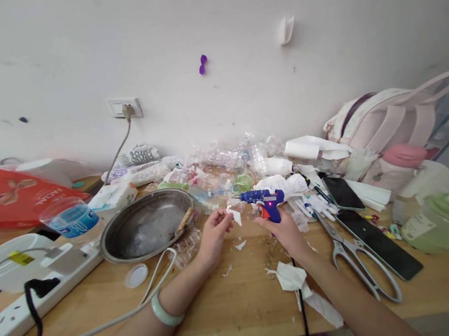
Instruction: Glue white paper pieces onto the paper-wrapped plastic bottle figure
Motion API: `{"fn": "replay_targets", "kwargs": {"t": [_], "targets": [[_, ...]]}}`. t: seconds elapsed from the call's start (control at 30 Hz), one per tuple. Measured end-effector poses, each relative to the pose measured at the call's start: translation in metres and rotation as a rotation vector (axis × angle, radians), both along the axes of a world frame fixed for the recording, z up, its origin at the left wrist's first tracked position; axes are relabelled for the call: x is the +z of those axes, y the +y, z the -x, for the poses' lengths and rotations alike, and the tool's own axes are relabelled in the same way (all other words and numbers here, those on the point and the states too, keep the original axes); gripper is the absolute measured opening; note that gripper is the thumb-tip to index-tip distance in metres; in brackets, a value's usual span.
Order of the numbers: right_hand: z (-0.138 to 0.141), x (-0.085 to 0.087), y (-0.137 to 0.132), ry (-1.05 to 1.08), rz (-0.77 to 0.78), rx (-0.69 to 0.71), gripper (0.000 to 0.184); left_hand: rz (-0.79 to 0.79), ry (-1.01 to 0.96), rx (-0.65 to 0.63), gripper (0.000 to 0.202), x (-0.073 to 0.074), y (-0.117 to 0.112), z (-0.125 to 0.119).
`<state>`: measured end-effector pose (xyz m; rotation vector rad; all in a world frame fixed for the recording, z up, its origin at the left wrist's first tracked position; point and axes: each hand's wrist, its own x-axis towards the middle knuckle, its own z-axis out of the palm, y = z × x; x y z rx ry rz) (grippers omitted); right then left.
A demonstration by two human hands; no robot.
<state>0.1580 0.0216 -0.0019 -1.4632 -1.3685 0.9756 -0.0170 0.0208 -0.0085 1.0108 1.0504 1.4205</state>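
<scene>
In my right hand (286,231) is a blue hot glue gun (268,200) with an orange trigger and a small lit red light. Its nozzle points left, just above a small white piece of paper (235,216). My left hand (217,231) pinches that piece between thumb and fingertips. From the gun's handle a black cord (302,307) runs down over the table's front edge. Below the hands, a white scrap (240,245) lies on the wooden table (235,307). Crumpled white tissue (291,275) rests beside my right forearm.
A metal basin (144,231) sits left, near a white power strip (73,273). Large scissors (358,261), dark phones (382,243) and several pens (320,202) lie right. Clear plastic bottles (258,157) pile along the wall. A pale backpack (391,118) and green-lidded cup (439,223) stand far right.
</scene>
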Motion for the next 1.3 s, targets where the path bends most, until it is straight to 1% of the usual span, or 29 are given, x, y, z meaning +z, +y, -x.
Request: {"fn": "replay_targets", "kwargs": {"t": [0.13, 0.27, 0.5, 0.73, 0.87, 1.1, 1.3], "targets": [[0.0007, -0.0008, -0.0018, -0.151, -0.088, 0.001, 0.022, -0.005, -0.042, 0.07, 0.022, -0.0007, 0.0021, 0.0022], [0.0011, -0.0018, -0.0033, -0.21, -0.132, 0.017, 0.017, 0.003, -0.064, 0.081, 0.023, -0.0017, 0.0028, 0.0032], [0.0008, -0.0003, -0.0044, -0.218, -0.111, 0.02, 0.015, 0.007, -0.073, 0.062, 0.02, -0.0029, 0.0025, 0.0027], [0.0015, 0.0019, -0.0048, -0.231, -0.079, 0.01, 0.015, 0.011, -0.06, 0.073, 0.02, -0.0016, 0.0021, 0.0027], [0.0015, 0.0031, -0.0047, -0.237, -0.087, 0.006, 0.017, 0.008, -0.041, 0.08, 0.021, -0.0013, 0.0024, 0.0027], [0.0009, -0.0002, -0.0031, -0.252, -0.096, 0.011, 0.015, 0.007, 0.006, 0.081, 0.025, -0.0012, 0.0023, 0.0026], [0.0008, -0.0014, -0.002, -0.223, -0.081, 0.003, 0.016, 0.019, -0.015, 0.066, 0.023, -0.0006, 0.0018, 0.0028]]}}
